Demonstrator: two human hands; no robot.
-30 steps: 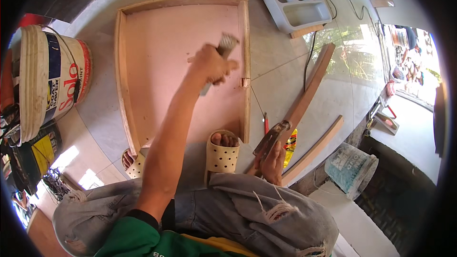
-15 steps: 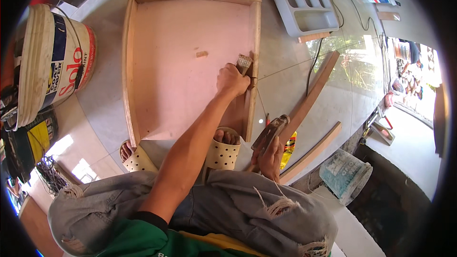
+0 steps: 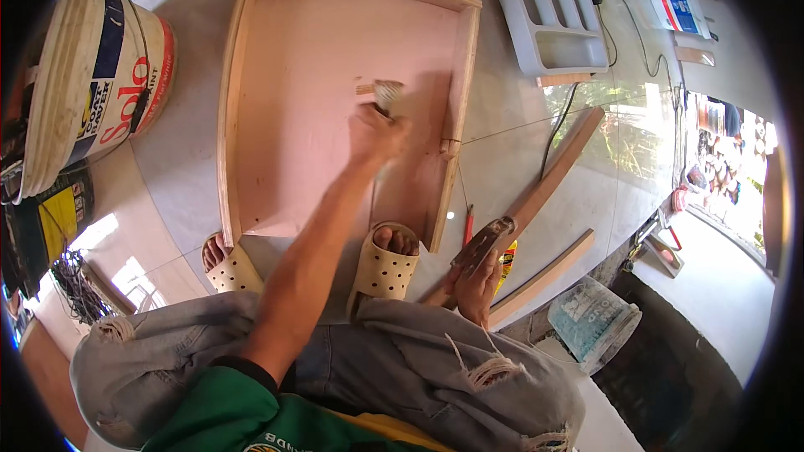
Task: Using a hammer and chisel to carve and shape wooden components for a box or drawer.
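A shallow wooden drawer-like box (image 3: 301, 134) with a pinkish bottom lies on the floor in front of my feet. My left hand (image 3: 377, 130) reaches over it, closed on a small putty knife (image 3: 389, 92) whose pale, smeared blade is near a brown patch (image 3: 365, 89) on the bottom. Outside the box, by my right knee, my right hand (image 3: 475, 289) is closed round a wider, putty-smeared flat blade (image 3: 486, 244). Its handle is hidden by the fingers.
Wooden strips (image 3: 557, 159) lie on the tiles to the right, with a red pencil-like stick (image 3: 469, 226) nearby. A grey plastic tray (image 3: 569, 48) is at the back right. Large paint bucket (image 3: 105, 84) stands at left; a smeared pail (image 3: 593, 322) lies at right.
My left hand and its putty knife have moved left, from the box's right side toward the brown patch. My right hand still holds the wide blade. The whole view has shifted slightly.
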